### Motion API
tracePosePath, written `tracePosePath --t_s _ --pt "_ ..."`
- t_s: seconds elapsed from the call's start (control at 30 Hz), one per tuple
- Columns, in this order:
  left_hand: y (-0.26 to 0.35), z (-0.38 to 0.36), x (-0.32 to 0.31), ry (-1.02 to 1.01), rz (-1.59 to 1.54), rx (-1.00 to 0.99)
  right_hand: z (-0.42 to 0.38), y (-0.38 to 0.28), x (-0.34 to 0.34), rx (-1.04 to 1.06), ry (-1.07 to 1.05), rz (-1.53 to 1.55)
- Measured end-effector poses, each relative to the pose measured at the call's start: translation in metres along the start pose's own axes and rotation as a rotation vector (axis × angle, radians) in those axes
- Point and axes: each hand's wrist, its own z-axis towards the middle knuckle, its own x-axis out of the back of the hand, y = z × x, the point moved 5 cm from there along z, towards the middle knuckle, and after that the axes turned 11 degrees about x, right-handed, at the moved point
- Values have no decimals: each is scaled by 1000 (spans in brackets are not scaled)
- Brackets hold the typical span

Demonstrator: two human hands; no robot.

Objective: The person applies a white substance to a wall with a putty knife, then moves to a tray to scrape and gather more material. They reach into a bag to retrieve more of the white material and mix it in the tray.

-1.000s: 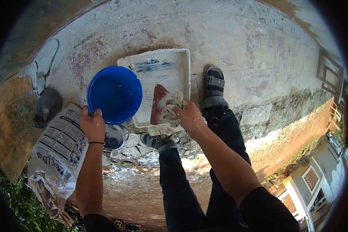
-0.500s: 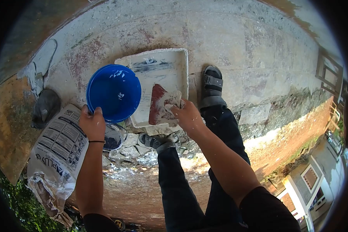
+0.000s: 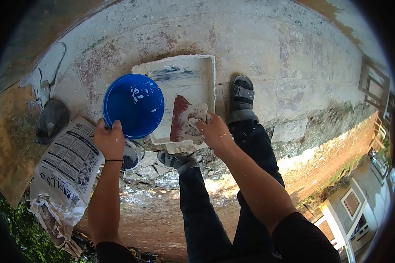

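Note:
My left hand [image 3: 109, 138] grips the near rim of a blue bucket [image 3: 134, 107], thumb and fingers closed on its edge. The bucket is tilted so its inside faces me, and white smears and drips mark its wall. My right hand [image 3: 213, 131] is closed on a flat scraper [image 3: 181, 118] with a dark red blade, thickly smeared with whitish paste. Below the scraper lies a shallow, off-white rectangular tray [image 3: 210, 74], with dark streaks across its far part. The bucket overlaps the tray's left side from my view.
A paper sack [image 3: 68, 162] with printed text lies at the left, beside a dark bag [image 3: 52, 120]. A smeared container [image 3: 131, 154] stands partly hidden behind the bucket. My sandalled feet [image 3: 241, 94] are beside the tray on worn paving. Broken stones [image 3: 149, 171] lie nearby.
The blue bucket and my left hand have shifted slightly right, and the bucket's tilt has changed a little. My right hand and the scraper have hardly moved.

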Motion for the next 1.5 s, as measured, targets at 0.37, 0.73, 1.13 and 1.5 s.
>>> tracePosePath --t_s 0.37,0.73,1.13,1.5 --pt "0 -1 -6 -12 -4 11 0 -2 2 14 5 23" --pt "-1 -1 -7 15 -5 22 -3 -15 4 -52 -18 -4" --pt "-52 25 25 -178 -416 153 3 -5 3 -50 20 21" --pt "-104 74 13 -173 -811 449 11 7 1 -67 35 19"
